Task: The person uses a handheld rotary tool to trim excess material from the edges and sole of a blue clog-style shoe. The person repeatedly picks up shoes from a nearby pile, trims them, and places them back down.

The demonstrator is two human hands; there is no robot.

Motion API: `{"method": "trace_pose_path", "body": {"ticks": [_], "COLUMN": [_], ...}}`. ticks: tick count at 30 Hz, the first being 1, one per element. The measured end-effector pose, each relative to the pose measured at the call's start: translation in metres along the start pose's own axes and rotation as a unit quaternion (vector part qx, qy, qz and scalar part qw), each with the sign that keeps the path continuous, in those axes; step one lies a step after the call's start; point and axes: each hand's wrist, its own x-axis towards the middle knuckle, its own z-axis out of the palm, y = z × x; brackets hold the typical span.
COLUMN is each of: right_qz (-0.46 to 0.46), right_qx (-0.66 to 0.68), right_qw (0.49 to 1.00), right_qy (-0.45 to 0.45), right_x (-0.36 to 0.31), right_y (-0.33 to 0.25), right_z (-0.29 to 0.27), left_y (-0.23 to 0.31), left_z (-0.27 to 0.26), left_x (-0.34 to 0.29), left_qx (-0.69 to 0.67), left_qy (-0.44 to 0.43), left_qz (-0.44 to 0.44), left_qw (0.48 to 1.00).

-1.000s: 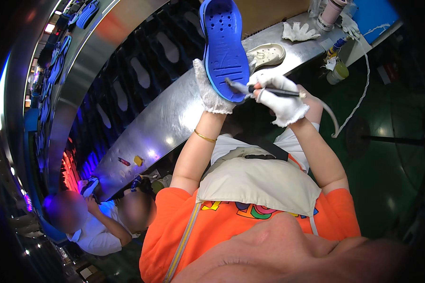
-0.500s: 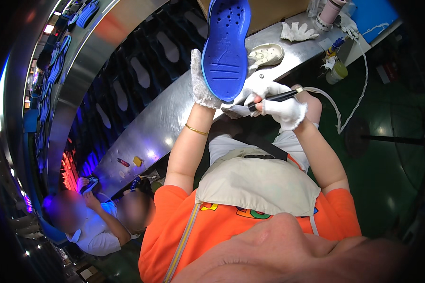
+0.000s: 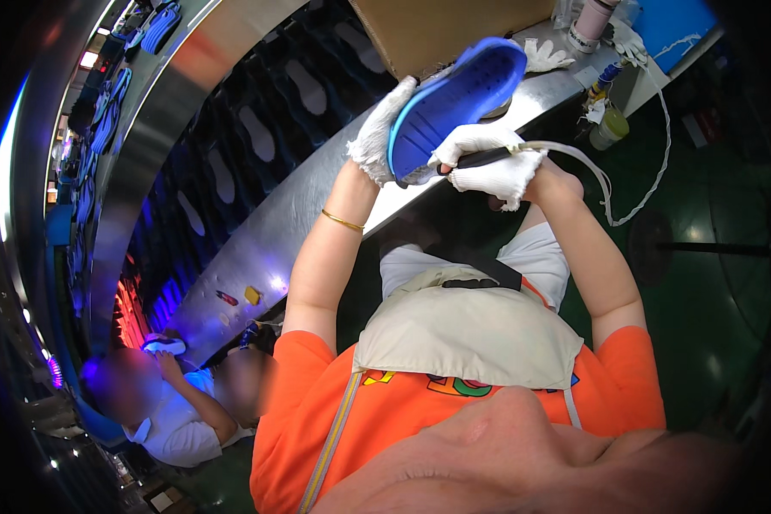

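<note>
A blue clog-style shoe piece [image 3: 454,107], with grooves near its heel and holes toward the toe, is held tilted above the metal ledge. My left hand [image 3: 384,128], in a white knit glove, grips its left side. In my right hand [image 3: 488,167], gloved with bare fingertips showing, is a black-handled tool [image 3: 481,158] on a pale cord [image 3: 591,171]. That hand is closed round the handle at the heel's right edge, and the tool's tip is hidden there. Beyond the shoe piece, a pale clog [image 3: 499,110] is mostly covered.
A conveyor [image 3: 257,133] carrying sole-shaped pieces runs along the metal ledge [image 3: 257,223]. At the far side stand a cardboard box [image 3: 445,30], a spare glove [image 3: 546,56] and a pink cup [image 3: 593,21]. A co-worker [image 3: 180,420] sits at lower left, holding a shoe.
The blue shoe piece has tipped and turned, its toe swinging right. My right hand has moved up and left against the heel; the tool's flat grey tip has gone out of sight.
</note>
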Motion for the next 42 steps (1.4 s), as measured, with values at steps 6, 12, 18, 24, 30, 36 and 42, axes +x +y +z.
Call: {"method": "trace_pose_path", "body": {"ticks": [6, 12, 18, 24, 30, 36, 42], "right_qz": [0.011, 0.101, 0.049, -0.059, 0.019, -0.137, -0.032], "right_qx": [0.117, 0.053, 0.205, 0.159, 0.327, 0.094, 0.327], "right_qw": [0.993, 0.989, 0.978, 0.976, 0.939, 0.960, 0.924], "right_qy": [-0.032, -0.098, -0.003, 0.139, 0.108, 0.225, 0.195], "right_x": [-0.005, 0.008, -0.020, -0.017, -0.021, -0.012, -0.012], "right_y": [-0.005, 0.044, -0.001, 0.010, 0.005, 0.000, -0.007], "right_z": [-0.020, -0.022, -0.032, 0.019, 0.010, 0.036, 0.026], "left_y": [0.002, 0.007, 0.002, -0.020, -0.034, -0.044, -0.055], "left_z": [-0.005, -0.006, -0.004, -0.020, -0.016, -0.013, -0.037], "left_x": [0.002, 0.001, -0.005, -0.002, -0.011, -0.011, -0.008], "left_qx": [0.086, 0.114, 0.087, -0.057, -0.109, -0.115, -0.002], "left_qy": [0.063, 0.022, 0.016, -0.026, -0.008, 0.053, 0.016], "left_qz": [-0.063, -0.134, -0.114, 0.063, 0.093, 0.152, 0.221], "left_qw": [0.992, 0.984, 0.990, 0.996, 0.990, 0.980, 0.975]}}
